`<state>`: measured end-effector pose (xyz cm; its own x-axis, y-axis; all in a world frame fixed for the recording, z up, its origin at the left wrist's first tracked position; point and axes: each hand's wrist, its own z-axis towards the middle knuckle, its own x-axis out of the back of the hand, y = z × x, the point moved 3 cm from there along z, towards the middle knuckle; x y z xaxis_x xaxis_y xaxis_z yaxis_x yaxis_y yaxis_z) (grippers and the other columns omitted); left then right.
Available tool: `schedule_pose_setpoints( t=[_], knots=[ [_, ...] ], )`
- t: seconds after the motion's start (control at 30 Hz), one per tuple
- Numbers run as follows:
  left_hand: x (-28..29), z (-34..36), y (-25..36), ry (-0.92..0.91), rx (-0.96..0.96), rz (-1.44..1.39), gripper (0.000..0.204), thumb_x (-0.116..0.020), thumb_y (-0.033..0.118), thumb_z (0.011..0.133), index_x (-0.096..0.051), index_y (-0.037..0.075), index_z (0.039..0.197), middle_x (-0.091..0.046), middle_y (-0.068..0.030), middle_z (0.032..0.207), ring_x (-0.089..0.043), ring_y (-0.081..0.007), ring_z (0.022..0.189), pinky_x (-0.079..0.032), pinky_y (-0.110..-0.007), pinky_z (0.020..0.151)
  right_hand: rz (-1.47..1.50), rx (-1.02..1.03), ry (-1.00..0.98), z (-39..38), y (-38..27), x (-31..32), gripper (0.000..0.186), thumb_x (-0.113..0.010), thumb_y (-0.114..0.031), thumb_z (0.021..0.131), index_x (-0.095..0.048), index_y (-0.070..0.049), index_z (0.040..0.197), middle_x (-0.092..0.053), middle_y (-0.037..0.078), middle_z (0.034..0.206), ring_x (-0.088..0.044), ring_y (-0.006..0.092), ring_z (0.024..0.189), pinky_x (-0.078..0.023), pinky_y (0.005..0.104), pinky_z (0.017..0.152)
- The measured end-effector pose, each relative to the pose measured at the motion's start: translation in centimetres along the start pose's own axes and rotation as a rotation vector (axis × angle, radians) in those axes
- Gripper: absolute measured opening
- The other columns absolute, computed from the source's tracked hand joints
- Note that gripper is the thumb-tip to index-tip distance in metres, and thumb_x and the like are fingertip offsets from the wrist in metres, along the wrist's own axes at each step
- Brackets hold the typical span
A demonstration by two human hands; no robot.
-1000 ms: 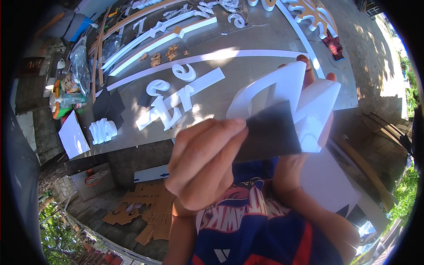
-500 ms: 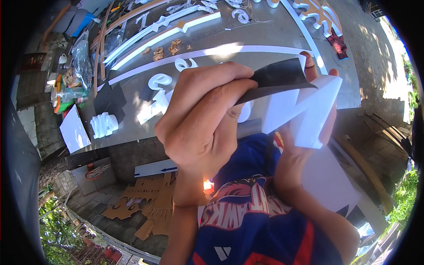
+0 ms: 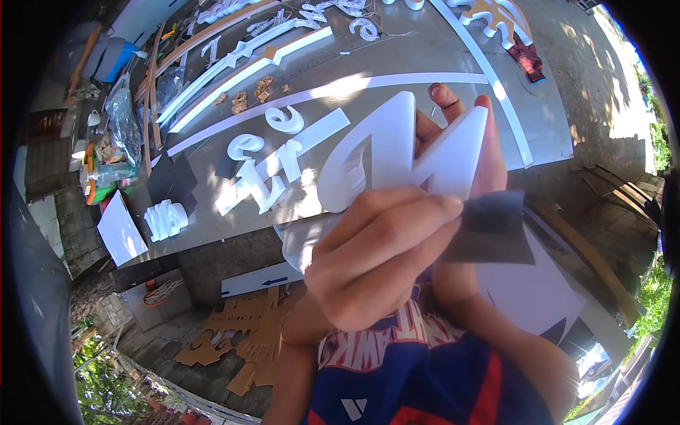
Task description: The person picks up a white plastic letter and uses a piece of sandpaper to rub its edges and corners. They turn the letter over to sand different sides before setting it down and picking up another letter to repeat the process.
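Note:
My right hand [image 3: 494, 159] holds up a white block letter M [image 3: 394, 145] from behind, with fingertips showing past its upper edges. In front of the letter, my left hand [image 3: 386, 244] pinches a thin dark sheet [image 3: 494, 237] that looks like sandpaper. The left fingers are pressed together near the letter's lower right leg, and the sheet hangs out to their right. Whether the sheet touches the letter there is hidden by the fingers. Past the letter, several white letters [image 3: 262, 184] lie on the grey table.
Long white strips [image 3: 312, 95] and crumpled brown scraps [image 3: 241, 101] lie on the table [image 3: 205, 227]. A white letter piece [image 3: 166, 219] stands near its front left edge. Cut cardboard [image 3: 262, 333] lies on the floor below, left of me. A wooden plank [image 3: 588, 258] leans at the right.
My left hand has moved down and right with the dark sheet, from the letter's top to its lower right. The letter has turned, now showing its broad face.

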<state>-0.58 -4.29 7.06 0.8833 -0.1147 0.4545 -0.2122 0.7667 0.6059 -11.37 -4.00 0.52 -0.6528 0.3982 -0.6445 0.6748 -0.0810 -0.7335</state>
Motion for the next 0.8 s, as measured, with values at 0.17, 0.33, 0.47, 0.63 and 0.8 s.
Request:
schedule_pose_setpoints(
  t=[0.17,0.33,0.47,0.63,0.8],
  knots=[
    [-0.1,0.6,-2.8,0.167,0.034,-0.053,0.027,-0.057,-0.009,0.056,-0.068,-0.006,0.079,-0.065,-0.0131,0.088,-0.062,-0.0241,0.078,-0.049,-0.029,0.067,0.13,0.25,-0.198,-0.3,1.4,1.1,0.034,-0.036,-0.024,0.099,-0.042,-0.004,0.126,-0.057,0.008,0.097,-0.059,0.0135,0.082,-0.048,0.025,0.069],
    [-0.3,-0.5,-0.9,-0.023,0.041,-0.149,0.018,-0.061,-0.007,0.059,-0.066,-0.008,0.076,-0.064,-0.014,0.087,-0.062,-0.0246,0.075,-0.05,-0.032,0.067,-0.645,0.095,-0.181,-5.0,3.4,7.6,0.04,-0.037,-0.031,0.099,-0.042,-0.003,0.127,-0.057,0.007,0.101,-0.059,0.0123,0.086,-0.048,0.0247,0.073],
    [-1.1,-0.1,-2.1,0.017,0.077,-0.118,0.017,-0.063,-0.007,0.062,-0.067,-0.008,0.079,-0.064,-0.0139,0.088,-0.062,-0.0245,0.078,-0.05,-0.032,0.068,-0.563,0.074,-0.208,-4.9,4.4,8.5,0.042,-0.038,-0.033,0.099,-0.042,-0.002,0.126,-0.056,0.006,0.102,-0.058,0.0121,0.088,-0.047,0.0248,0.076],
    [-0.8,-1.5,-2.6,0.036,0.064,-0.1,0.026,-0.064,-0.01,0.059,-0.065,-0.009,0.085,-0.063,-0.0121,0.089,-0.062,-0.025,0.081,-0.05,-0.031,0.068,0.155,0.15,-0.192,2.0,1.3,2.3,0.037,-0.036,-0.033,0.1,-0.045,-0.003,0.12,-0.055,0.005,0.099,-0.057,0.013,0.087,-0.046,0.0252,0.077],
    [-0.4,-1.4,-3.0,0.12,0.27,-0.02,0.026,-0.062,-0.011,0.061,-0.067,-0.008,0.086,-0.064,-0.0136,0.095,-0.062,-0.0245,0.082,-0.05,-0.032,0.07,0.291,0.103,-0.126,1.7,-0.2,0.3,0.036,-0.034,-0.036,0.1,-0.045,-0.005,0.113,-0.055,0.004,0.091,-0.057,0.0118,0.08,-0.046,0.025,0.071]
  ],
)
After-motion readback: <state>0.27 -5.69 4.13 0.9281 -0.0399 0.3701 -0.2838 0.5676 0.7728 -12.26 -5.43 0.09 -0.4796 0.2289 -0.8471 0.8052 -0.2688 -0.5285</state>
